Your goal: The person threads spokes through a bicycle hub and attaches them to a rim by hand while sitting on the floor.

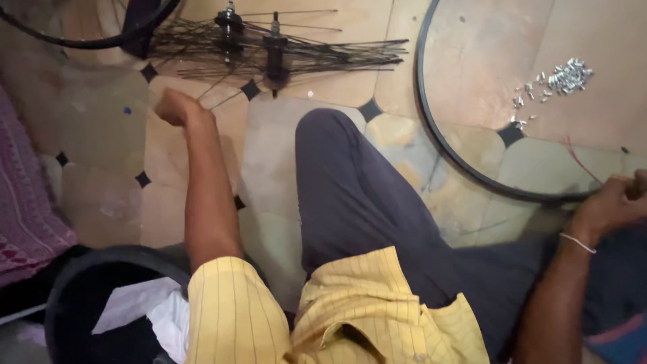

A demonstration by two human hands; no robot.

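My left hand [176,106] reaches forward over the tiled floor, fingers closed around thin black spokes [216,87] that lead up to two black wheel hubs [253,40] with spokes fanned out to both sides. My right hand [617,201] is at the right edge, curled on the near part of a bare black wheel rim [431,125] lying flat on the floor; what it pinches is partly out of view. A thin red wire [581,160] runs up from that hand. My bent knee in dark trousers [350,182] lies between both arms.
A heap of small silver spoke nipples [565,77] lies inside the rim. Another black rim or tyre [94,37] curves at the top left. A dark round bucket with white cloth [114,303] stands at the lower left, beside a purple woven mat [23,209].
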